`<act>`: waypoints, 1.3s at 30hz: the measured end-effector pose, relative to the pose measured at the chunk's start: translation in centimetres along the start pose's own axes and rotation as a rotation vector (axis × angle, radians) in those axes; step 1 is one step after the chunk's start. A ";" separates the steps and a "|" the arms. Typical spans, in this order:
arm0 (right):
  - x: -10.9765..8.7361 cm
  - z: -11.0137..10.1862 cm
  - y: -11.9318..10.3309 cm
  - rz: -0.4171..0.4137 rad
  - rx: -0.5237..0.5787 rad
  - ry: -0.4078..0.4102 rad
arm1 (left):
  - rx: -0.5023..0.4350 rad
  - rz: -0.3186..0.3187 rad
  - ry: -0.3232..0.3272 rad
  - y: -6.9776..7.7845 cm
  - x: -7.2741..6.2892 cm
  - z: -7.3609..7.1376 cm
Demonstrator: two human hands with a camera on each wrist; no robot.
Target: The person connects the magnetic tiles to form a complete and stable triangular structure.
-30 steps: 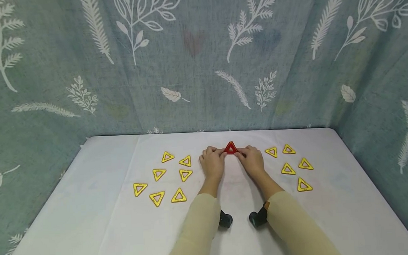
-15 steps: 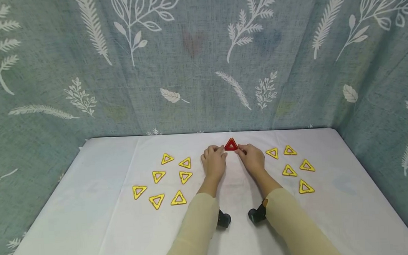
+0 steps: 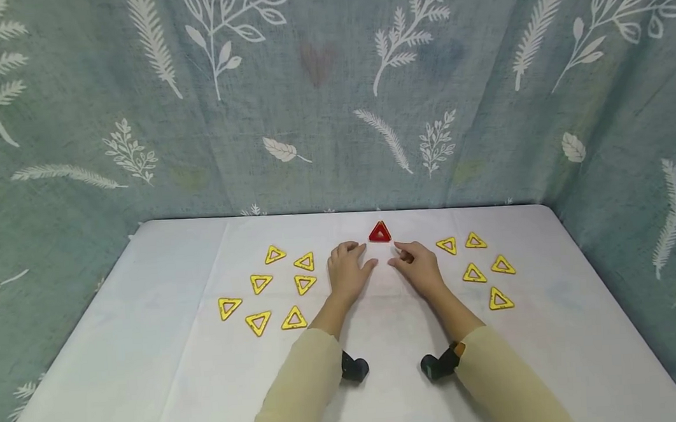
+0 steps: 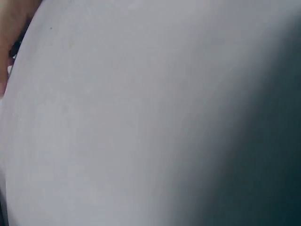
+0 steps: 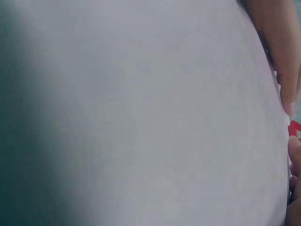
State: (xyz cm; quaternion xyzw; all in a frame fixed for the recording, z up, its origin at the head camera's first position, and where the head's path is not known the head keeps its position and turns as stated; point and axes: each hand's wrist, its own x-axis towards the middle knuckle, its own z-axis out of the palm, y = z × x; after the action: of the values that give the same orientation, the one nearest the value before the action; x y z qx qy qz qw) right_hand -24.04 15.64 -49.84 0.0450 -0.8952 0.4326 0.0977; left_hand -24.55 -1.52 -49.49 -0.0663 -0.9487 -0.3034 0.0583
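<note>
A small red hollow triangle [image 3: 379, 226] with a thin yellow-orange edge stands near the back middle of the table in the head view. Just in front of it and to its left is my left hand [image 3: 348, 271], thumb and fingers spread and holding nothing. On the other side my right hand [image 3: 420, 267] has its index finger and thumb parted, its other fingers loosely bent. Both sets of fingertips are apart from the red piece. At the right edge of the right wrist view, a bit of the red triangle [image 5: 293, 127] shows beside fingertips; the left wrist view shows mostly tabletop.
Several yellow hollow triangles lie flat left of the hands, the nearest yellow triangle [image 3: 305, 278] close to the left wrist. Several more lie on the right, including one yellow triangle [image 3: 454, 246] beside the right hand. A patterned curtain [image 3: 310, 110] surrounds the white table [image 3: 149, 335].
Fingers of both hands held the red triangle's sides a second ago. They have since let go, spread apart and drawn back a little towards the body, leaving it standing.
</note>
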 end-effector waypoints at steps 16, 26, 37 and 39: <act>-6.6 -2.9 -0.4 -0.142 0.064 -0.077 | -0.322 0.062 -0.102 -1.0 -6.6 -3.0; -9.8 -4.8 0.7 -0.206 0.074 -0.032 | -0.611 -0.028 -0.144 -1.9 -11.2 -4.9; -14.1 -7.7 2.0 -0.295 0.080 0.013 | -0.546 -0.141 -0.040 -4.0 -15.3 -7.7; -14.6 -8.2 2.2 -0.293 0.071 0.013 | -0.533 -0.161 -0.018 -4.5 -15.7 -8.1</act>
State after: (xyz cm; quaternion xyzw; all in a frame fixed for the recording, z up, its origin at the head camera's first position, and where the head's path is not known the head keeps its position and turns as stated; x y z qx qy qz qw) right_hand -8.97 23.35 -49.65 0.1757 -0.8626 0.4452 0.1639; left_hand -9.23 -11.28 -47.81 -0.0065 -0.8380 -0.5455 0.0058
